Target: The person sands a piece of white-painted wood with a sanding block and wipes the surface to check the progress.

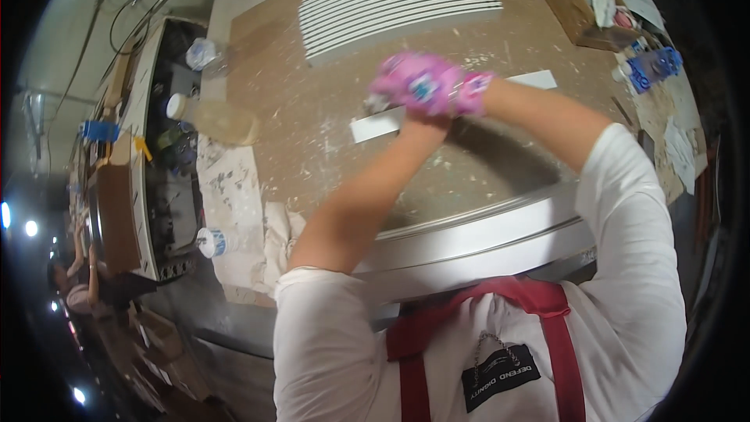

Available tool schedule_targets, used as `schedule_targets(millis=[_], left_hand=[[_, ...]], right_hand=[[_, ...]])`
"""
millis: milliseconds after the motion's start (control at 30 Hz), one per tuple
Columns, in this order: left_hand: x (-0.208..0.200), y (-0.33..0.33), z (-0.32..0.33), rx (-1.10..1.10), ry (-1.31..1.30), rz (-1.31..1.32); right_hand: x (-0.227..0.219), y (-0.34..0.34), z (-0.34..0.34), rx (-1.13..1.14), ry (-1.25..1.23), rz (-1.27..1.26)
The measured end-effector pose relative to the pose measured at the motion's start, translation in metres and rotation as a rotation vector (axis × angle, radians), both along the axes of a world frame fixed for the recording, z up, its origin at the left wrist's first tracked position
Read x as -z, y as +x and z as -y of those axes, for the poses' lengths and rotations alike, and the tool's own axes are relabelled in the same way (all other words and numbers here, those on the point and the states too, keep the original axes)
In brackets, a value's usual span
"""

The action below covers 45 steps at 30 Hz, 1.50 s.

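My right hand, in a pink patterned glove, is curled at the middle of the brown worktable and slightly blurred. A small grey-white thing shows below its fingers; I cannot make out what it is. Only the wrist of my left hand shows, crossing under the pink glove; its fingers are hidden. Beneath both hands a flat white strip lies slantwise, its far end showing again past my right wrist. Beyond them, several narrow white slats lie side by side in a row.
Long white boards run along the near edge. On the left lie a large plastic jug, a stained cloth and a white tub. A blue bottle and a wooden box occupy the right. A person is far left.
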<state>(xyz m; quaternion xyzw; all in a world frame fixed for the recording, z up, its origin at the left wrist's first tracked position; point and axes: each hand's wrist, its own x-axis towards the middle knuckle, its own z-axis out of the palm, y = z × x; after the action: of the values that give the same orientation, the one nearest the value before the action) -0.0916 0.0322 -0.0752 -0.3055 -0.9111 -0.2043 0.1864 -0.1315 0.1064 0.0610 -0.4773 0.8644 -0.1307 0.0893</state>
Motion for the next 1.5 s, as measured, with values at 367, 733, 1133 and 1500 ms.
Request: schedule_targets(millis=[367,733,1133,1500], left_hand=[[-0.016,0.008,0.002,-0.059,-0.249,0.139],[-0.051,0.002,0.021,0.051,-0.205,0.391],[-0.192,0.164,0.062,0.186,-0.006,0.548],[-0.134,-0.028,0.102,-0.017,0.082,0.359]], right_hand=[[-0.004,-0.041,0.052,0.548,0.128,0.306],[-0.077,0.116,-0.182,0.697,-0.941,0.332],[-0.068,0.225,-0.209,0.984,-1.243,0.082],[-0.04,0.237,-0.164,1.12,-1.224,0.489]])
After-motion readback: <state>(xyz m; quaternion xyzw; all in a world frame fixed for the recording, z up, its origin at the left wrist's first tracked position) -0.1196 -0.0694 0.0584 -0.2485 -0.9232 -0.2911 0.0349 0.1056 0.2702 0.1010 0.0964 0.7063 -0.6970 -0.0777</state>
